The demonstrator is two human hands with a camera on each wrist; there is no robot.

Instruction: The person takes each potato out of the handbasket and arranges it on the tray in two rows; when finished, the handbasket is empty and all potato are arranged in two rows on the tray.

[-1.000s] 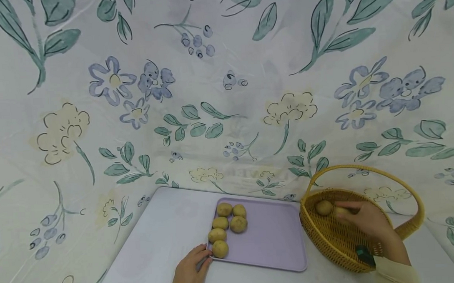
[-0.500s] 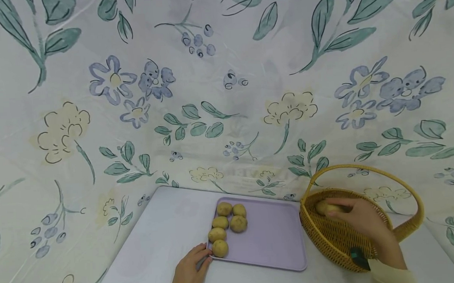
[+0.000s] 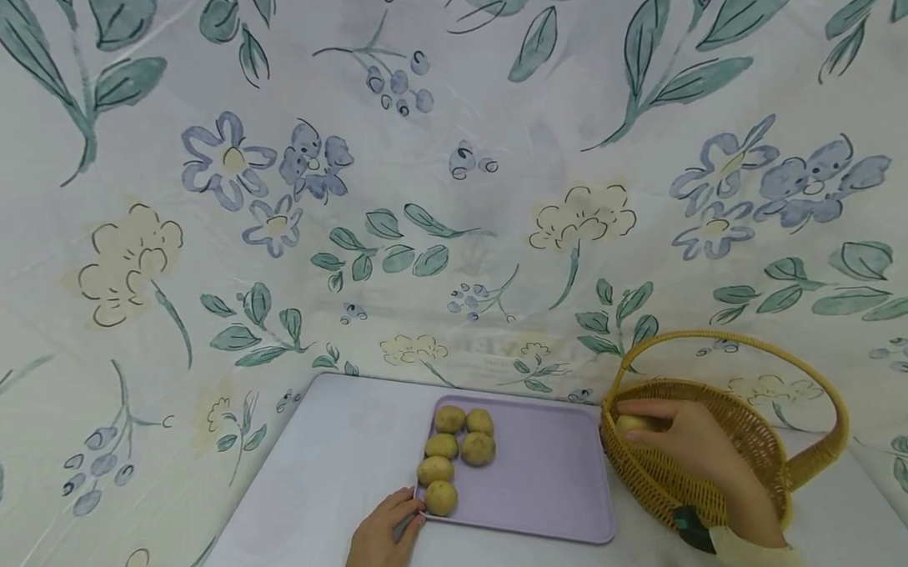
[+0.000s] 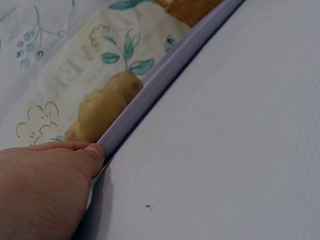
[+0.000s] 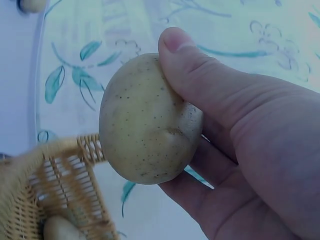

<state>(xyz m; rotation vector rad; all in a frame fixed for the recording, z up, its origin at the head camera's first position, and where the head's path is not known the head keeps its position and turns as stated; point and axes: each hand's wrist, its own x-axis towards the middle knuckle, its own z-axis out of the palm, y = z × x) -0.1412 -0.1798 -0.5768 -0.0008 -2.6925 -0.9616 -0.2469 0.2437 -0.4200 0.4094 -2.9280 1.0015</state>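
Right wrist: potato [image 5: 150, 120] in right hand [image 5: 250, 150].

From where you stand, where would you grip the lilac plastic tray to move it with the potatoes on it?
Probably by the raised rim of the lilac plastic tray, near long edge, from the front. The left hand touches its corner there, and the small yellow potatoes crowd the left end.

Right hand [image 5: 250, 150] gripping a speckled potato [image 5: 147, 120], hovering above the wicker basket [image 5: 45, 190]; another potato [image 5: 60, 229] lying inside the basket.
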